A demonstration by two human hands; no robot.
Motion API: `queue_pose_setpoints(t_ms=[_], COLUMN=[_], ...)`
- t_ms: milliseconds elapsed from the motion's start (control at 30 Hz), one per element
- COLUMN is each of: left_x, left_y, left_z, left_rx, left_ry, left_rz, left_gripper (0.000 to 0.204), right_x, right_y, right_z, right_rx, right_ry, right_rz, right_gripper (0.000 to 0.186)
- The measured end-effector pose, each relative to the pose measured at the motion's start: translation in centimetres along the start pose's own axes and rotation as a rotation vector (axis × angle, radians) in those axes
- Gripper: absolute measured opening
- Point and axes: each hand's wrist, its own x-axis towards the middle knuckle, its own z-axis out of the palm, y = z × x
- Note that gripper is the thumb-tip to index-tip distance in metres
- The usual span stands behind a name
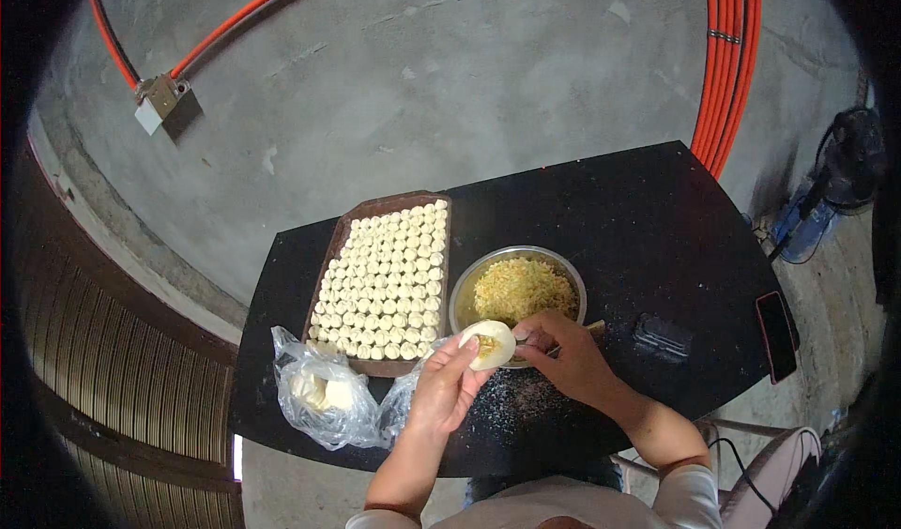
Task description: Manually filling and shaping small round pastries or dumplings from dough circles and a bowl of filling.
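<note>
Freshly Filled: A Dumpling Wrapper Cradled Over the Bowl's Edge

Cupped in the left hand (pixel 449 388), a round white dough wrapper (pixel 490 344) with a dab of yellow filling at its centre sits at the near rim of a metal bowl (pixel 466 290), on the side nearest the person. The left fingers curl under the wrapper, grasping it from below with the palm turned up. The right hand (pixel 566 355) is closed around a thin utensil (pixel 593 327), only partly visible, whose working end meets the wrapper. Inside the bowl lies a mound of crumbly yellow-orange filling (pixel 524 288). Just to the left, touching the bowl, a brown rectangular tray (pixel 330 252) holds tight rows of small pale dumplings (pixel 389 280). Nearer the person, a crumpled clear plastic bag (pixel 324 393) contains pale dough pieces. All of it rests on a black table (pixel 610 219); a dark phone (pixel 776 334) lies at its right edge.
</note>
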Motion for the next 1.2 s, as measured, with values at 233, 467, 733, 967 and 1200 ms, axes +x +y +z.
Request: queue_pose_setpoints(t_ms=[233, 467, 733, 967, 1200], left_x=[0.2, 0.2, 0.4, 0.5, 0.4], left_y=[-0.5, -0.6, -0.6, -0.8, -0.9], left_z=[0.0, -0.1, -0.3, -0.2, -0.4], left_rx=[0.076, 0.066, 0.071, 0.097, 0.123], left_ry=[-0.049, -0.025, -0.009, -0.015, -0.029], left_rz=[-0.022, 0.003, 0.010, 0.012, 0.000], left_gripper=[0.024, 0.022, 0.022, 0.022, 0.023], right_x=[-0.2, 0.1, 0.1, -0.2, -0.4], right_y=[0.4, 0.7, 1.5, 1.3, 0.6], right_z=[0.2, 0.1, 0.3, 0.7, 0.9], right_rx=[0.011, -0.152, -0.138, -0.007, -0.054], right_ry=[-0.037, -0.063, -0.008, 0.043, 0.059], right_rz=[-0.038, -0.295, -0.289, -0.146, -0.099], right_gripper=[0.029, 0.023, 0.014, 0.013, 0.014])
